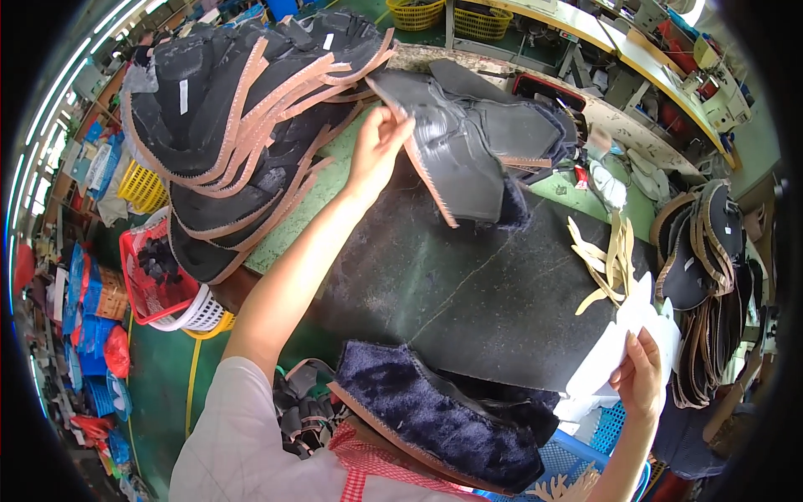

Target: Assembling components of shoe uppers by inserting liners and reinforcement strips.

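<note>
My left hand [381, 151] reaches to the far side of the table and pinches the edge of a black boot upper piece [456, 138]. A pinkish toothed trim runs along that edge, and dark fur shows at its lower corner. At the right, my right hand [640, 372] has its fingers closed on several thin white sheet pieces [627, 335]. Cream-coloured strips [615, 255] lie just beyond those pieces. Close to my body, a boot upper piece with dark blue fur [435, 414] rests at the near edge of the dark work surface [410, 284].
A tall stack of black upper pieces [196, 117] fills the far left of the table. More uppers hang in a bundle [703, 259] at the right. Red and white baskets [146, 276] stand low at the left; a blue basket [577, 456] sits below my right hand.
</note>
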Demonstrator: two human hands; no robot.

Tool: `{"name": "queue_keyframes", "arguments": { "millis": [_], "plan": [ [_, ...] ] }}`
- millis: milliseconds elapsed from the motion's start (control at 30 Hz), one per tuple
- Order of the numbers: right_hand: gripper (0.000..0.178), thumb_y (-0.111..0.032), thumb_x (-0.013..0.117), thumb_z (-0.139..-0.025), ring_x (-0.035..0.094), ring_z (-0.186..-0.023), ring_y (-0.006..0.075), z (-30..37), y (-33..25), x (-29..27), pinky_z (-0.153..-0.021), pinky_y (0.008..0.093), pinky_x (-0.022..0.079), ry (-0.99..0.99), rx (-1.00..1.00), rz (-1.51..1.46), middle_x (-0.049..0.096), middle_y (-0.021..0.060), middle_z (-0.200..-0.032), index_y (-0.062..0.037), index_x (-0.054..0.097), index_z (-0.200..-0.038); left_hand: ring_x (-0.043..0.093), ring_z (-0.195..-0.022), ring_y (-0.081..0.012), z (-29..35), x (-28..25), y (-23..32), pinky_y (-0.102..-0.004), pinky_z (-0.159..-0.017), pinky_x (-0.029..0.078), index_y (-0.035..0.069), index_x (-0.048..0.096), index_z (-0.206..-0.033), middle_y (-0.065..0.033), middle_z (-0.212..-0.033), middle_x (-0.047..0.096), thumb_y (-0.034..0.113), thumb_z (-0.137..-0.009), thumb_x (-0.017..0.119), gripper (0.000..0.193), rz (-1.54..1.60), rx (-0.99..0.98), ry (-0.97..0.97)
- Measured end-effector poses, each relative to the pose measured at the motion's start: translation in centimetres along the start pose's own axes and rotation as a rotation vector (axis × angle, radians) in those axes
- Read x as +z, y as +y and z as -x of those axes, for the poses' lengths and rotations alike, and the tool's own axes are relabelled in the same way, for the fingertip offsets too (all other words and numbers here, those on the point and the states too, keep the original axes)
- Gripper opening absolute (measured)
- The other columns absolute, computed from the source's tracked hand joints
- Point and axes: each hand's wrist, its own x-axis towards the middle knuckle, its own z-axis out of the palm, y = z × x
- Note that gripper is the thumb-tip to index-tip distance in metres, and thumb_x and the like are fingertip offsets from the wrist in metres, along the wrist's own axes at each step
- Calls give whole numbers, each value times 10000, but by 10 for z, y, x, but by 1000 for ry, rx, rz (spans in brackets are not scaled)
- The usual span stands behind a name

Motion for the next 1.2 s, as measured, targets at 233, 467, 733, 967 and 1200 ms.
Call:
{"name": "queue_keyframes", "arguments": {
  "millis": [233, 467, 733, 967, 1200],
  "plan": [
    [630, -258, 820, -818, 694, -767, 122, 5, -5, -8, -517, 221, 555, -53, -349, -8, 666, 71, -1075, -19, 532, -1324, 471, -752, 15, 34, 53, 112, -177, -627, 355, 40, 565, -1125, 43, -895, 583, 101, -997, 610, 149, 212, 61, -72],
    [436, -69, 790, -816, 689, -642, 178, -4, -29, 128, -512, 267, 573, -167, -521, 227, 705, 132, -893, 42, 546, -1160, 493, -707, 31, 94, 89, 120, -150, -620, 353, 41, 536, -1143, 51, -873, 604, 85, -1022, 561, 132, 22, -93, -319],
    [317, -39, 784, -846, 710, -681, 151, -12, -29, 125, -598, 248, 569, -131, -514, 326, 726, 121, -821, 60, 588, -1074, 432, -696, 41, 106, 109, 128, -155, -605, 341, 31, 520, -1140, 43, -914, 538, 96, -1045, 516, 115, 61, -169, -455],
    [379, -69, 784, -854, 717, -713, 173, -14, -25, 120, -607, 258, 565, -103, -420, 336, 725, 139, -882, 66, 577, -1141, 599, -1068, -95, 110, 98, 122, -263, -904, 491, -16, 491, -1321, -48, -1138, 639, 39, -856, 772, 547, 170, -211, -775],
    [420, -136, 842, -769, 633, -710, 122, -1, -65, 89, -647, 221, 488, -290, -556, 245, 661, 75, -892, 37, 588, -1057, 441, -588, -22, 93, 67, 159, -241, -500, 348, -13, 660, -917, 35, -661, 559, 149, -885, 771, 199, -169, -442, -946]
  ]
}}
